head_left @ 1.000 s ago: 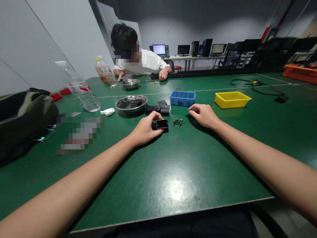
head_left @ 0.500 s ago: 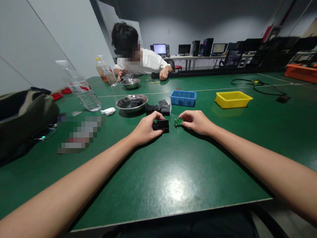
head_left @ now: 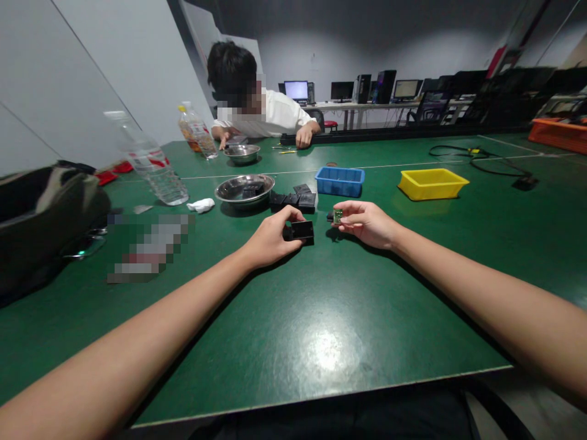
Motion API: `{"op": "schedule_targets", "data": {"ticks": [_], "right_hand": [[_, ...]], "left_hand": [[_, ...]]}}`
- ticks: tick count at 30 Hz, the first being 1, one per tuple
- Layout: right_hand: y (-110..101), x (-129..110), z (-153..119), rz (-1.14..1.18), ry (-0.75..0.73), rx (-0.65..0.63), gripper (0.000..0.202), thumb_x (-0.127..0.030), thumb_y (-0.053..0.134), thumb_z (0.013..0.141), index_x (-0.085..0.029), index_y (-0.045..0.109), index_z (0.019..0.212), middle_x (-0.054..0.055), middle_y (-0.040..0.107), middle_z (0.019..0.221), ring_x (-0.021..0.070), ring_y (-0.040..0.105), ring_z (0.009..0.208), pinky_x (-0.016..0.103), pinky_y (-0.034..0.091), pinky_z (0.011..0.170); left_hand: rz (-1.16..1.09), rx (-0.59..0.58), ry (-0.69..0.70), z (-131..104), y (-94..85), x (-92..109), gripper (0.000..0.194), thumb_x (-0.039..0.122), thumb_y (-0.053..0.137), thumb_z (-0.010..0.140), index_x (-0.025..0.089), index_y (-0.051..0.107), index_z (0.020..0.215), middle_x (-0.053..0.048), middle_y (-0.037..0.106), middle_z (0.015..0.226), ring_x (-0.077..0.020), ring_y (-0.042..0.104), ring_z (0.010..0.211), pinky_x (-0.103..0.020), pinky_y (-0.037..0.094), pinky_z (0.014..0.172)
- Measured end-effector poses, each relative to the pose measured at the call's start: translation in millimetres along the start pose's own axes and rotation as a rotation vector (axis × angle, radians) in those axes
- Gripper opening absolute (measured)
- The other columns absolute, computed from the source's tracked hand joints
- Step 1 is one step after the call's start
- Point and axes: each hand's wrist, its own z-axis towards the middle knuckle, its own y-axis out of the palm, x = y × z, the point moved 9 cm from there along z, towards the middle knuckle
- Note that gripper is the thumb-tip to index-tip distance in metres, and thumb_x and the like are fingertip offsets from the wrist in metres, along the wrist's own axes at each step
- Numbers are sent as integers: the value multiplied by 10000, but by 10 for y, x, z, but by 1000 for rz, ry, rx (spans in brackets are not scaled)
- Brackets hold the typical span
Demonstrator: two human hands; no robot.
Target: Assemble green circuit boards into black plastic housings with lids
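Between thumb and fingers, my left hand (head_left: 275, 237) grips a small black plastic case (head_left: 302, 230), its hollow side facing me, low over the table. To the right, my right hand (head_left: 367, 223) pinches a small green circuit board (head_left: 338, 216), raised slightly above its shadow. A dark part sticks out at the board's left end. The board and the case are apart. Just beyond my left hand stand several black plastic cases (head_left: 293, 201) in a cluster. A steel bowl (head_left: 243, 198) beside them holds more black pieces.
Behind my right hand are a blue divided tray (head_left: 340, 182) and a yellow bin (head_left: 433, 185). Water bottle (head_left: 158, 171), crumpled tissue (head_left: 200, 206) and dark bag (head_left: 41, 226) lie left. A black cable (head_left: 486, 162) lies far right. Opposite, a person in a white shirt (head_left: 279, 115) leans over the table.
My right hand has lifted the circuit board a little and turned it, so less of its green face shows. My left hand and the case stay nearly still.
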Motion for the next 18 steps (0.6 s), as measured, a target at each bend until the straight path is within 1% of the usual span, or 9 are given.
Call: {"op": "schedule_targets", "data": {"ticks": [2, 4, 7, 8, 9, 11, 13, 15, 18], "right_hand": [[0, -12, -2, -3, 2, -2, 340, 6, 664, 552, -184, 720, 829, 5, 731, 754, 122, 664, 655, 236, 532, 617], [7, -29, 0, 1, -11, -15, 305, -25, 646, 549, -174, 707, 808, 17, 724, 741, 120, 642, 637, 234, 507, 598], [10, -45, 5, -4, -41, -24, 171, -150, 704, 604, -167, 683, 773, 36, 710, 740, 127, 628, 643, 251, 497, 610], [12, -52, 7, -24, -58, -26, 156, -199, 736, 620, -169, 670, 759, 32, 698, 733, 125, 620, 641, 254, 494, 612], [17, -62, 9, -52, -80, -29, 180, -237, 768, 623, -172, 656, 748, 21, 682, 722, 119, 607, 633, 252, 488, 609], [37, -86, 7, -111, -130, -45, 259, -262, 817, 597, -181, 628, 754, -5, 655, 713, 107, 584, 622, 238, 469, 587], [57, -120, -2, -175, -188, -58, 337, -248, 839, 568, -193, 615, 815, -18, 652, 753, 108, 587, 639, 231, 464, 575], [61, -168, -22, -273, -253, -46, 417, -229, 851, 549, -207, 607, 886, -23, 655, 819, 111, 595, 658, 240, 483, 587], [80, -252, -65, -439, -352, -25, 452, -223, 865, 548, -209, 601, 915, -27, 645, 846, 110, 593, 666, 260, 506, 633]], "left_hand": [[5, -1, 1, 1, 0, 3, 337, 238, 709, 747, 182, 591, 1057, -51, 685, 1018, -204, 653, 908, -342, 510, 816], [6, -5, 4, 0, 1, 6, 336, 242, 704, 752, 181, 586, 1061, -54, 682, 1025, -207, 652, 920, -345, 508, 823], [6, -9, 4, -1, 1, 3, 334, 250, 699, 758, 181, 584, 1064, -56, 680, 1030, -206, 651, 917, -347, 509, 823], [7, -8, 2, -1, -1, 1, 334, 251, 700, 758, 182, 585, 1064, -56, 681, 1031, -206, 650, 914, -347, 510, 823], [8, -7, 1, -2, -2, -1, 335, 251, 702, 756, 184, 587, 1064, -56, 682, 1034, -205, 650, 913, -348, 511, 826], [9, -6, 1, -2, -2, -3, 335, 248, 704, 754, 185, 591, 1063, -56, 684, 1040, -206, 652, 917, -351, 513, 833], [5, -6, 1, -3, 0, -4, 334, 244, 706, 753, 184, 593, 1062, -58, 686, 1040, -209, 654, 920, -352, 515, 832], [-1, -3, -2, -4, 0, -9, 333, 238, 709, 751, 184, 595, 1059, -58, 687, 1038, -209, 655, 922, -351, 517, 829], [-17, 4, -6, -4, -6, -14, 335, 229, 714, 744, 188, 597, 1054, -55, 689, 1033, -207, 654, 920, -351, 519, 829]]}}
